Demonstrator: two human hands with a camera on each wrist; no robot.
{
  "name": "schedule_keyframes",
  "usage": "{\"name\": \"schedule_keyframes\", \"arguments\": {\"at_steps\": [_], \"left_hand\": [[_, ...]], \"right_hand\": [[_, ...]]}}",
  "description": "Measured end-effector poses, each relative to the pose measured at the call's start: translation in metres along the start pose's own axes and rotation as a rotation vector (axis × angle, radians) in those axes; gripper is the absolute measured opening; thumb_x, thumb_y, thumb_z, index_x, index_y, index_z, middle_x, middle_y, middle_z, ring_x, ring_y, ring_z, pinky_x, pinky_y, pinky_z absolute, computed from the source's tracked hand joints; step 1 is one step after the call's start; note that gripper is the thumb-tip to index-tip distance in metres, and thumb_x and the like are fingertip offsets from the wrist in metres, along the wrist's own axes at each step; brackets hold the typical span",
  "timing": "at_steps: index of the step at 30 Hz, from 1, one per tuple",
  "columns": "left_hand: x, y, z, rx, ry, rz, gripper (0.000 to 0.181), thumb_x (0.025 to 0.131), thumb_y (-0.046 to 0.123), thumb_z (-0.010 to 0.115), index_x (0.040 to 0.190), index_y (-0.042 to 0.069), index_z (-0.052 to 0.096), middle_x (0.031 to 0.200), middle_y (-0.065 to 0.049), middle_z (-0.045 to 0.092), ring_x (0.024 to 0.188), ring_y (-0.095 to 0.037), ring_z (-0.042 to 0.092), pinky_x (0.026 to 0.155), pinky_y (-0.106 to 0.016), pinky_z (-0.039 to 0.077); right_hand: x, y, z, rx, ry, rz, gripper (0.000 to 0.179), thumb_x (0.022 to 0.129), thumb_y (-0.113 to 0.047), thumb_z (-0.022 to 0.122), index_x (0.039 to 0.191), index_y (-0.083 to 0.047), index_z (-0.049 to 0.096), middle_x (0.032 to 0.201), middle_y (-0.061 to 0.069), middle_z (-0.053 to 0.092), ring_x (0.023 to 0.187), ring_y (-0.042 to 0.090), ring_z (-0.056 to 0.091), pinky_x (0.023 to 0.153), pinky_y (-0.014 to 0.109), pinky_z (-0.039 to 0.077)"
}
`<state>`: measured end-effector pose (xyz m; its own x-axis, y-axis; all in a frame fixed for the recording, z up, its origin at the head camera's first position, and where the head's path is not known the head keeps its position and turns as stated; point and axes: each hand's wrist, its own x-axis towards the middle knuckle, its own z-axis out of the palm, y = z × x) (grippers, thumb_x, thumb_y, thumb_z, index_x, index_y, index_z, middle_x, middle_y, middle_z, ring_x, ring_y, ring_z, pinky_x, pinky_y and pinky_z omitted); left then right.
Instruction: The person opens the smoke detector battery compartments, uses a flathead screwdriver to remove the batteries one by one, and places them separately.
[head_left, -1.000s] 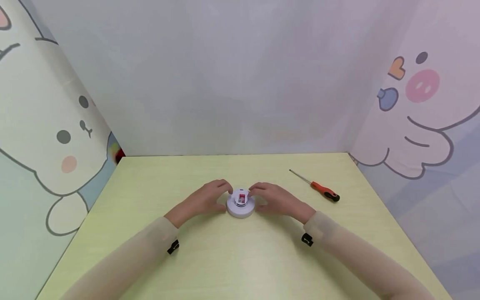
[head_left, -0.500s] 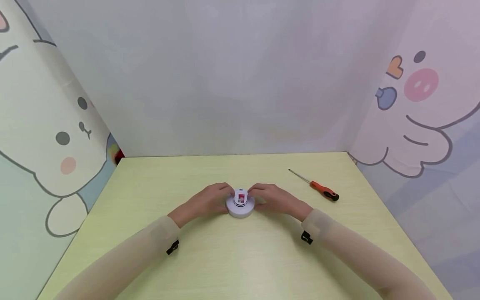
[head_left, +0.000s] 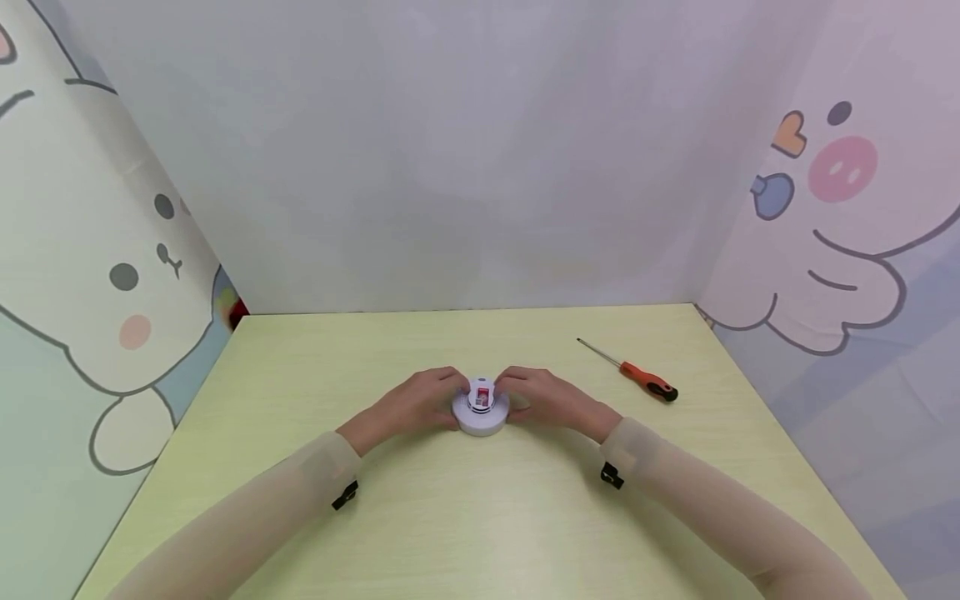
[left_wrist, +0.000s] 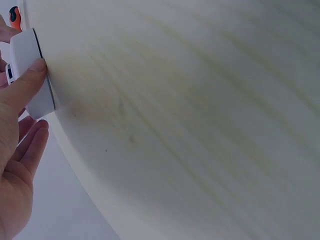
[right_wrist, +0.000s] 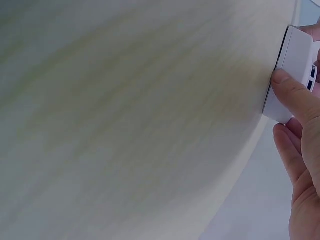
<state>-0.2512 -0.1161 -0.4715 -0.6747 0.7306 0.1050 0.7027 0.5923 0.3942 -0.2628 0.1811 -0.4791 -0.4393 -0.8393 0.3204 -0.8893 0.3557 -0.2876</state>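
Here, left hand [head_left: 417, 401] and right hand [head_left: 557, 402] grip the round white device [head_left: 481, 423], well inside the side edges of the table [head_left: 480, 517]; a screwdriver [head_left: 642, 379] lies apart.

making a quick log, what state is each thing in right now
White round device: flat on the table, labelled top facing up, held from both sides
Left hand: gripping the device's left side
Right hand: gripping the device's right side
Screwdriver: lying on the table, unheld, tip pointing away from the person
Both sleeves: down to the wrists
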Motion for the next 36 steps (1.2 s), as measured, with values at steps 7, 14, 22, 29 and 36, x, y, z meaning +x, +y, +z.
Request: {"name": "schedule_keyframes", "arguments": {"at_steps": [7, 14, 22, 29, 36], "left_hand": [[0.0, 0.001, 0.0, -0.011, -0.013, -0.019, 0.057, 0.087, 0.028, 0.091, 0.134, 0.01, 0.065, 0.133, -0.003, 0.067, 0.124, -0.019, 0.064, 0.107, -0.036, 0.054], [-0.002, -0.002, 0.0, -0.066, -0.016, -0.044, 0.057, 0.088, 0.028, 0.09, 0.136, 0.011, 0.066, 0.137, -0.002, 0.067, 0.128, -0.017, 0.063, 0.11, -0.037, 0.052], [-0.004, -0.006, -0.003, -0.183, 0.0, -0.073, 0.056, 0.088, 0.028, 0.09, 0.136, 0.013, 0.066, 0.135, -0.001, 0.068, 0.124, -0.016, 0.064, 0.109, -0.038, 0.053], [-0.004, -0.01, -0.003, -0.247, -0.004, -0.067, 0.056, 0.089, 0.025, 0.089, 0.137, 0.011, 0.065, 0.135, -0.003, 0.069, 0.12, -0.017, 0.067, 0.105, -0.036, 0.055], [-0.005, -0.013, -0.002, -0.31, 0.013, -0.049, 0.053, 0.091, 0.028, 0.086, 0.137, 0.012, 0.064, 0.136, -0.003, 0.069, 0.121, -0.017, 0.069, 0.105, -0.034, 0.055]], "right_hand": [[-0.001, 0.0, 0.0, -0.002, -0.036, 0.038, 0.043, 0.086, -0.017, 0.091, 0.123, -0.01, 0.07, 0.125, 0.004, 0.069, 0.116, 0.017, 0.068, 0.102, 0.029, 0.057], [0.0, -0.001, -0.004, 0.025, -0.045, 0.042, 0.043, 0.087, -0.016, 0.09, 0.124, -0.009, 0.07, 0.124, 0.003, 0.07, 0.116, 0.017, 0.069, 0.101, 0.032, 0.058], [0.0, -0.002, -0.009, 0.105, -0.076, 0.136, 0.044, 0.089, -0.018, 0.087, 0.129, -0.011, 0.07, 0.132, 0.003, 0.07, 0.124, 0.017, 0.066, 0.107, 0.035, 0.055], [-0.003, 0.002, -0.008, 0.12, -0.061, 0.154, 0.046, 0.09, -0.018, 0.087, 0.132, -0.01, 0.069, 0.134, 0.003, 0.07, 0.124, 0.018, 0.066, 0.106, 0.035, 0.055], [-0.003, 0.002, -0.009, 0.164, -0.063, 0.211, 0.047, 0.092, -0.02, 0.084, 0.136, -0.009, 0.069, 0.136, 0.003, 0.071, 0.121, 0.015, 0.069, 0.104, 0.031, 0.056]]}}
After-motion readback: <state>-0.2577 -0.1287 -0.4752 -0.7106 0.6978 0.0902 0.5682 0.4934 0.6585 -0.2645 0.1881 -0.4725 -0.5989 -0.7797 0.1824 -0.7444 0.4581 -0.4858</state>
